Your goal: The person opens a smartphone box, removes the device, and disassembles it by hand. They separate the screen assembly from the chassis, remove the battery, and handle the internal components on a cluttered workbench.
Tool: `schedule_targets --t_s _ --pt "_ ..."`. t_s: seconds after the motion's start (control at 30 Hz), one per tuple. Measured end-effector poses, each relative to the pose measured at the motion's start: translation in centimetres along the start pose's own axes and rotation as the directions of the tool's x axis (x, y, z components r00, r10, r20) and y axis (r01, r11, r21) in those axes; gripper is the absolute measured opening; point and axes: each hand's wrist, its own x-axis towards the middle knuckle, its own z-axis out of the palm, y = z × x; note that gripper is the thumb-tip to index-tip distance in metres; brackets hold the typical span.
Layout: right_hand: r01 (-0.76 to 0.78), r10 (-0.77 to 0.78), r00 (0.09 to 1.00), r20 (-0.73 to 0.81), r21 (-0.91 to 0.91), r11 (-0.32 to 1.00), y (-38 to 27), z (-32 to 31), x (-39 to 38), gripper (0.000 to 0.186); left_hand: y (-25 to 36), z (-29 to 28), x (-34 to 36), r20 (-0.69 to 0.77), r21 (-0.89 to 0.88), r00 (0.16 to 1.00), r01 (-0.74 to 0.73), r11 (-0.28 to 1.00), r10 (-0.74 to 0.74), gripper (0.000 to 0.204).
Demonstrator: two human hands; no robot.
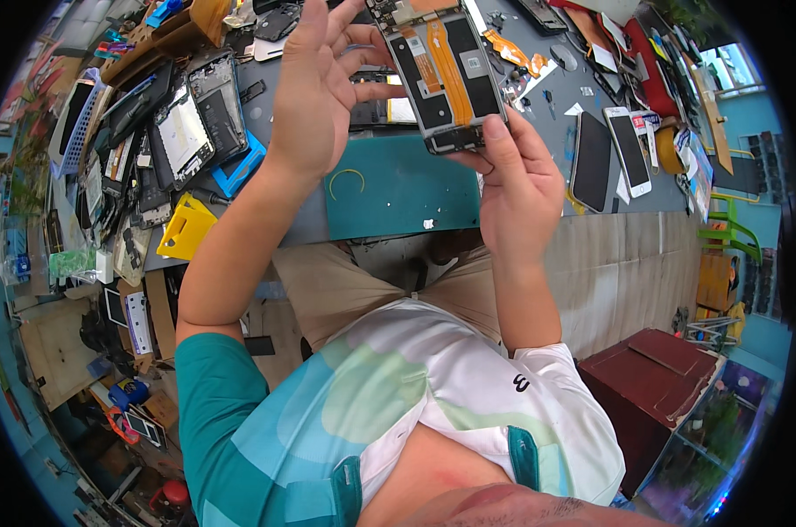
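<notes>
right grip [524, 176] pinching opened phone [445, 77] by near end, long axis slanting far-left to near-right, left grip [317, 97] spread wide

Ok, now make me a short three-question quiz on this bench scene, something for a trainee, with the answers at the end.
1. True or false: the right hand holds the opened phone near one of its ends.
2. What colour is the longer ribbon strip running along that phone? A) blue B) orange C) green
3. Fill in the blank: on the bench, seen from the wearer's side, the white-framed phone lies to the ____ of the dark-faced phone.

Key: 1. True. 2. B. 3. Right.
</notes>
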Motion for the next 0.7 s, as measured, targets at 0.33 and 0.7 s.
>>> schedule_targets --t_s 0.33,0.7 --pt "-0.362 0.276 0.928 0.249 0.437 0.823 1.6 0.6 -1.1 0.035 -0.9 1.6 -0.8 0.270 -0.209 0.960 0.139 0.968 -0.079 0.109" --pt "0.691 -0.551 0.671 0.496 -0.688 0.221 -1.1 1.3 0.3 0.044 -1.9 1.5 -2.2 0.132 -0.122 0.984 0.139 0.983 -0.123 0.086"
